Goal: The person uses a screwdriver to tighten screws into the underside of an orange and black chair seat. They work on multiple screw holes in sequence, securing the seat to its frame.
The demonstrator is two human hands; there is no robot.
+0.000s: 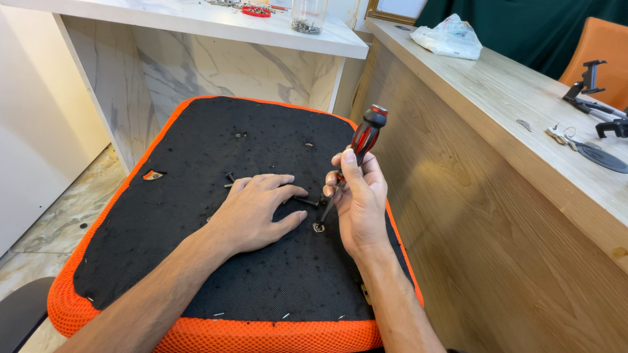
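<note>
The right hand has a closed grip on the red-and-black screwdriver, tip in the washered hole on the upturned seat cushion. Left hand lies open and flat just beside that hole; best keep the shaft square and press firmly.

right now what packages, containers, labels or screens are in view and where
Plastic bag: on the wooden counter at top right, crumpled, white and translucent.
Clear jar: on the white marble-look shelf at top centre, see-through, small metal parts at its bottom.
Red dish: on the same shelf, left of the jar, shallow.
No labels or screens show.
</note>
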